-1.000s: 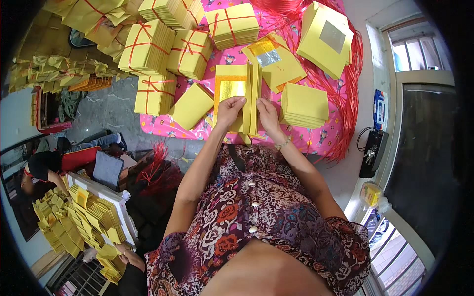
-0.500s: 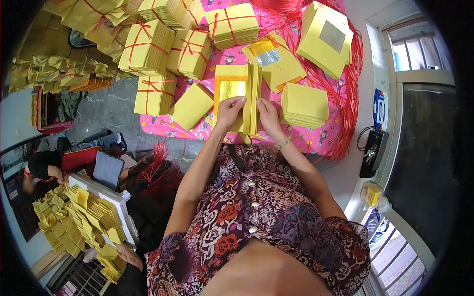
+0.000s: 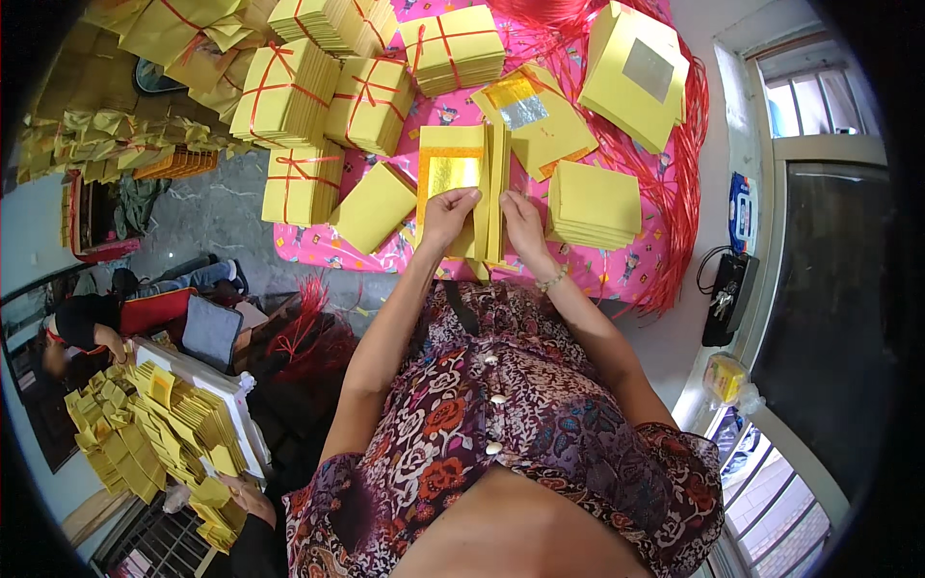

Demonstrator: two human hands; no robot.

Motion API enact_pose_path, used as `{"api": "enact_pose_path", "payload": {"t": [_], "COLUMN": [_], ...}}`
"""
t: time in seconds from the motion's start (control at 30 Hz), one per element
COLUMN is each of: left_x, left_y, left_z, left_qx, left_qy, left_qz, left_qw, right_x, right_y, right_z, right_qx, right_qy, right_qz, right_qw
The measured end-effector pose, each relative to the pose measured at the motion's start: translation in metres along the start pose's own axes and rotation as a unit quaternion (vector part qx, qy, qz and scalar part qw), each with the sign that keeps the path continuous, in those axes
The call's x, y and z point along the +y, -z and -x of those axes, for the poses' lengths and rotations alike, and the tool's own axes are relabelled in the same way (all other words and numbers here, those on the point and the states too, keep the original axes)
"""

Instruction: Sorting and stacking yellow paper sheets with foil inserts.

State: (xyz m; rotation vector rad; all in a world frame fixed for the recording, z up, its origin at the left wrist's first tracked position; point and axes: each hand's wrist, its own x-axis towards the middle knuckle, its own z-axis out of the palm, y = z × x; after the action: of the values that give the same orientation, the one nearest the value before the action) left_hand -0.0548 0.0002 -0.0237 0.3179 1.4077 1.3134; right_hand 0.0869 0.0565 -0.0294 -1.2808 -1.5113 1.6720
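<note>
Both hands meet over a stack of yellow paper sheets with a gold foil square [image 3: 461, 178] lying on the pink patterned cloth [image 3: 617, 275] that covers the floor. The left hand [image 3: 449, 217] has its fingers curled shut on the near edge of the top sheet, thumb on the gold foil. The right hand [image 3: 523, 220] pinches the upright folded edges of the same stack, fingers closed on the paper; how many sheets it grips is hard to make out from here. A thin beaded bracelet [image 3: 552, 281] sits on the right wrist.

Just right of the hands rests a plain stack of yellow sheets [image 3: 594, 202], and to the left a loose yellow bundle [image 3: 374, 205] lies tilted. Beyond them stand several yellow bundles tied crosswise with red string [image 3: 301, 183], a stack topped with silver foil [image 3: 637, 72], and a heap of red plastic string [image 3: 682, 183] along the cloth's right edge. Lower left, another person in a red and black top [image 3: 92, 323] sits near trays of folded yellow paper [image 3: 145, 433]
</note>
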Motion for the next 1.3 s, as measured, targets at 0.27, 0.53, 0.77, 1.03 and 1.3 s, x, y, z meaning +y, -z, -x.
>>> {"api": "enact_pose_path", "payload": {"t": [0.27,0.53,0.77,1.03,1.3], "left_x": [0.001,0.002,0.002,0.004,0.008], "left_y": [-0.001,-0.001,0.0,0.002,0.004], "left_z": [0.0,0.001,0.001,0.001,0.003], "left_qx": [0.002,0.002,0.002,-0.002,-0.009], "left_qy": [0.0,-0.002,0.001,0.004,0.025], "left_qz": [-0.007,-0.029,-0.011,-0.014,-0.014], "left_qw": [1.0,1.0,1.0,1.0,1.0], "right_x": [-0.005,-0.006,-0.015,0.009,-0.011], "right_y": [0.001,0.001,0.001,-0.012,-0.005], "right_z": [0.001,0.002,0.005,0.006,0.011], "right_qx": [-0.016,-0.007,-0.056,-0.008,-0.024], "right_qy": [0.018,0.007,-0.006,0.061,0.061], "right_qz": [-0.005,0.015,-0.016,0.05,0.077], "right_qw": [1.0,1.0,0.998,0.997,0.995]}}
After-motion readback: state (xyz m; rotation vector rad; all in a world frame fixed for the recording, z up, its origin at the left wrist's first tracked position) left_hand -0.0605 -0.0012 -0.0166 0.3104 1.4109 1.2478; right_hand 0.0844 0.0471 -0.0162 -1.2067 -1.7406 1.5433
